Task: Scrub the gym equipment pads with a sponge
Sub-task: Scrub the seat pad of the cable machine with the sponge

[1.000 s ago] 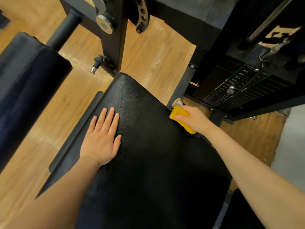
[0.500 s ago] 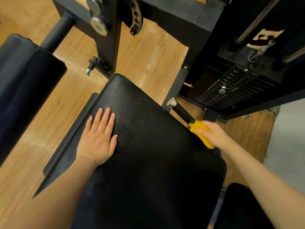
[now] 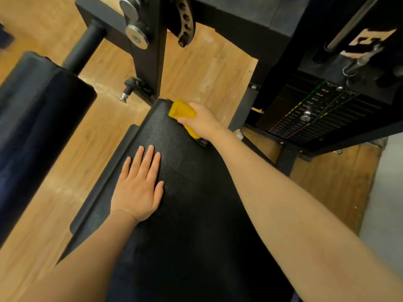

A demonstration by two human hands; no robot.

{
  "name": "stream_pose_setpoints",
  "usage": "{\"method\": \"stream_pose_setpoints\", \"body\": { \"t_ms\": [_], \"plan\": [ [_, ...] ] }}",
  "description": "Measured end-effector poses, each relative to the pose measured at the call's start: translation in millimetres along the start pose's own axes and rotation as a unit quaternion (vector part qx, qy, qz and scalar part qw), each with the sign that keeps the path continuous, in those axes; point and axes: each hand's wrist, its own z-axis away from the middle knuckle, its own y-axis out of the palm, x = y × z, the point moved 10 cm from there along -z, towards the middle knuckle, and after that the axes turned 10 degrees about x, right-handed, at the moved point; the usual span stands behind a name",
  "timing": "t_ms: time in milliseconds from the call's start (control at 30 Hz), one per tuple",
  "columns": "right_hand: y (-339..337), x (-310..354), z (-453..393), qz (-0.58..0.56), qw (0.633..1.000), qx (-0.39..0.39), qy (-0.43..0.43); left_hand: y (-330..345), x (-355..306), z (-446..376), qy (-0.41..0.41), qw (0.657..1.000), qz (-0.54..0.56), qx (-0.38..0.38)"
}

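Left hand (image 3: 139, 188) lies flat, fingers straight, palm down on the pebbled black vinyl seat pad (image 3: 192, 203). Up at twelve o'clock on the pad's rounded far corner, the right hand (image 3: 204, 122) grips a soft yellow sponge (image 3: 181, 111), pressing it down. Beyond at two o'clock, the striped black weight stack (image 3: 316, 114).

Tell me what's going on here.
A person is scrubbing a black seat pad on a weight machine. The right hand grips a yellow sponge and presses it against the pad's far end. The left hand rests flat on the pad, fingers straight. A weight stack stands to the right.
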Motion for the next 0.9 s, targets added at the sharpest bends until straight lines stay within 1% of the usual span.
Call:
{"method": "stream_pose_setpoints", "body": {
  "t_ms": [100,200,233,267,300,367,400,433,500,567,633,700,833,900],
  "plan": [
    [-7.2,-32.8,50.5,-0.008,0.999,-0.030,0.041,-1.4,-0.8,-0.2,0.001,1.000,-0.001,0.004],
    [-13.7,-64.3,98.6,0.052,0.995,0.001,0.082,-2.1,-0.7,0.1,-0.001,1.000,-0.002,0.009],
    [-21.9,-74.1,110.6,0.061,0.994,-0.003,0.090,-1.7,-0.7,0.1,0.000,1.000,-0.001,0.011],
    [-34.5,-82.0,119.5,0.053,0.994,-0.024,0.090,-1.5,-0.7,-0.1,0.001,1.000,-0.001,0.011],
    [-51.0,-89.3,125.6,0.035,0.993,-0.065,0.087,-1.3,-0.7,-0.2,0.001,1.000,-0.002,0.009],
    [-84.7,-100.7,131.4,0.028,0.982,-0.172,0.075,-0.6,-0.6,0.3,0.001,1.000,-0.004,0.008],
    [-94.7,-103.5,129.4,0.038,0.976,-0.202,0.075,0.1,-1.0,0.4,0.001,1.000,-0.005,0.008],
    [-97.9,-106.3,122.3,0.048,0.974,-0.207,0.080,0.1,-1.1,0.4,0.001,1.000,-0.005,0.006],
    [-85.5,-113.4,102.4,0.052,0.983,-0.156,0.087,-0.4,-1.4,0.1,0.002,1.000,-0.006,0.000],
    [-69.5,-121.3,95.9,0.013,0.989,-0.120,0.088,-0.6,-2.1,-0.2,0.003,1.000,-0.006,-0.001],
    [-64.2,-128.5,102.6,0.001,0.989,-0.121,0.084,-1.5,-2.8,-0.2,0.004,1.000,-0.004,-0.007],
    [-62.2,-133.6,111.5,0.024,0.990,-0.111,0.085,-1.4,-3.0,0.3,0.004,1.000,0.000,-0.009],
    [-63.1,-127.1,113.8,0.027,0.992,-0.106,0.060,-1.3,-2.1,0.2,-0.002,1.000,0.007,-0.007],
    [-63.4,-128.9,111.6,0.030,0.993,-0.098,0.062,-1.1,-2.1,0.5,-0.003,1.000,0.007,-0.007]
  ]
}}
